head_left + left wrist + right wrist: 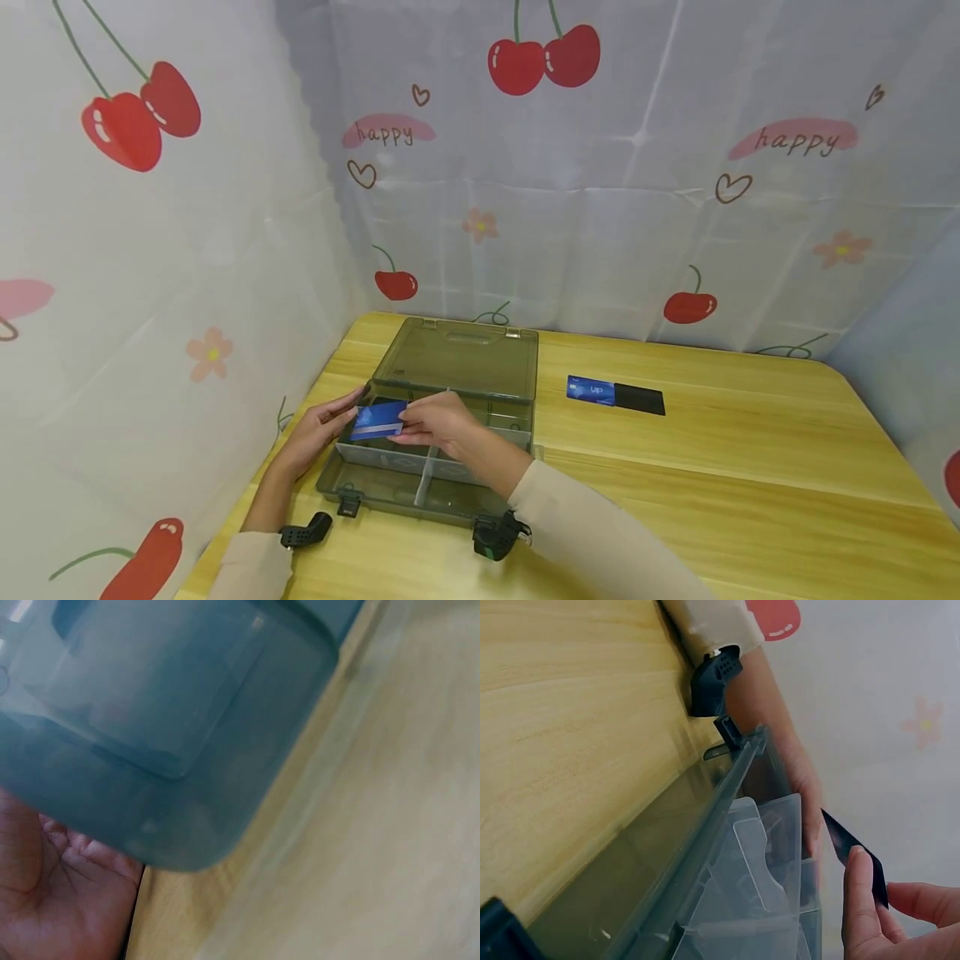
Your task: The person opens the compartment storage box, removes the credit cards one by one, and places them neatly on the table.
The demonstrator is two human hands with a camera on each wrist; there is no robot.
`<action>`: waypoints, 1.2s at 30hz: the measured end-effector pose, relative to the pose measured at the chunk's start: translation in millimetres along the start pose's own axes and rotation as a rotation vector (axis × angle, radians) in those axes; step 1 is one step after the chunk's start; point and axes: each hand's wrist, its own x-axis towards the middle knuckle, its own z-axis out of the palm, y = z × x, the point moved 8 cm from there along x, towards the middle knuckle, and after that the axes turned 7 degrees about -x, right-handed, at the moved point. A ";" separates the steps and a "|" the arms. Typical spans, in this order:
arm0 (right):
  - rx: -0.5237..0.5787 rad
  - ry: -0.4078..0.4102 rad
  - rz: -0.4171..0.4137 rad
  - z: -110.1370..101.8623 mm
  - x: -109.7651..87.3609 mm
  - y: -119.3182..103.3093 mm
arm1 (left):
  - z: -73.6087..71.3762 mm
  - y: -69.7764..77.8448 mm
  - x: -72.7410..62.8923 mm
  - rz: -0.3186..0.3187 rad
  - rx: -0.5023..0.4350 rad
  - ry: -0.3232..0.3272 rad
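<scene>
My right hand (pixel 442 421) pinches a blue card (pixel 378 420) with a pale stripe between thumb and fingers. It holds the card tilted over the back-left compartment of a see-through grey organizer box (pixel 386 492). In the right wrist view the card (pixel 845 841) appears dark and nearly edge-on. At the box's left side rests my left hand (pixel 315 433), its fingers extended along the outer wall and its thumb near the card's left edge. The left wrist view shows that palm (pixel 71 915) beside a rounded box corner (pixel 195 840); the fingertips are hidden there.
The box's lid (pixel 457 358) lies swung back behind it. Translucent dividers (pixel 382 458) split the inside into compartments. To the right on the wooden table (pixel 712 475) lie a blue VIP card (pixel 588 390) and a black card (pixel 639 399), end to end. Cherry-print curtains (pixel 585 242) stand behind and left.
</scene>
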 end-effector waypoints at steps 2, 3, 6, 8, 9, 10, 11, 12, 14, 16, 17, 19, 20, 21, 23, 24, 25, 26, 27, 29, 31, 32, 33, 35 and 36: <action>-0.006 -0.007 -0.003 -2.9 -3.6 -1.2 | 0.0 -0.2 0.1 -0.003 0.009 0.000; -0.008 -0.010 -0.006 -4.3 -5.3 -1.7 | 0.1 -0.2 0.1 -0.002 0.017 -0.001; -0.010 -0.025 -0.018 -8.8 -9.8 -2.9 | 0.5 0.2 0.3 0.006 0.039 -0.007; -0.010 -0.033 -0.028 -11.8 -12.6 -3.3 | 1.1 0.8 0.2 0.015 0.046 -0.009; -0.010 -0.037 -0.035 -13.1 -14.3 -3.8 | 1.2 1.1 0.1 0.021 0.051 -0.007; -0.012 -0.040 -0.043 -14.6 -15.7 -4.3 | 1.4 1.4 0.0 0.025 0.054 -0.008; -0.012 -0.042 -0.048 -16.1 -17.5 -4.6 | 1.7 1.8 -0.3 0.028 0.058 -0.007; -0.010 -0.044 -0.050 -17.6 -19.3 -4.8 | 1.6 2.0 -0.5 0.029 0.062 -0.003; -0.011 -0.049 -0.057 -20.4 -23.2 -5.3 | 1.3 2.7 -1.3 0.035 0.068 0.004; -0.016 -0.055 -0.072 -23.4 -27.2 -6.3 | 1.3 3.2 -2.2 0.039 0.066 0.002; -0.017 -0.059 -0.078 -24.8 -29.3 -6.9 | 1.0 3.4 -2.6 0.040 0.064 0.007; -0.020 -0.070 -0.099 -27.7 -32.9 -8.4 | 0.6 3.1 -3.1 0.040 0.058 0.007; -0.022 -0.075 -0.111 -29.2 -34.9 -9.5 | 0.8 2.9 -3.2 0.039 0.054 0.003; -0.024 -0.080 -0.122 -30.7 -36.8 -10.6 | 0.6 2.7 -3.2 0.038 0.055 0.003; -0.023 -0.089 -0.132 -33.8 -40.2 -11.1 | 0.1 2.3 -3.4 0.040 0.059 0.003; -0.022 -0.093 -0.137 -35.4 -41.7 -11.3 | 0.0 2.0 -3.4 0.041 0.061 0.001; -0.022 -0.096 -0.141 -37.0 -43.4 -11.5 | 0.1 2.1 -3.3 0.044 0.064 -0.002; -0.021 -0.098 -0.143 -38.7 -45.1 -11.6 | 0.0 2.5 -3.3 0.047 0.066 -0.003; -0.021 -0.104 -0.146 -40.3 -46.6 -11.3 | -0.1 2.6 -3.4 0.048 0.069 -0.002; -0.021 -0.114 -0.152 -43.7 -49.5 -11.4 | 0.2 3.3 -3.4 0.050 0.068 -0.003; -0.020 -0.121 -0.157 -47.4 -52.1 -11.5 | 0.5 3.5 -3.1 0.046 0.064 -0.002; -0.019 -0.122 -0.160 -49.4 -53.1 -11.4 | 0.6 3.5 -3.0 0.045 0.065 0.000; -0.019 -0.123 -0.164 -51.6 -54.3 -11.5 | 0.7 3.5 -2.8 0.046 0.068 -0.001; -0.015 -0.119 -0.168 -56.2 -56.2 -12.0 | 0.4 3.3 -2.5 0.045 0.064 0.000; -0.013 -0.115 -0.172 -58.7 -57.0 -12.2 | 0.3 3.2 -2.5 0.044 0.063 0.001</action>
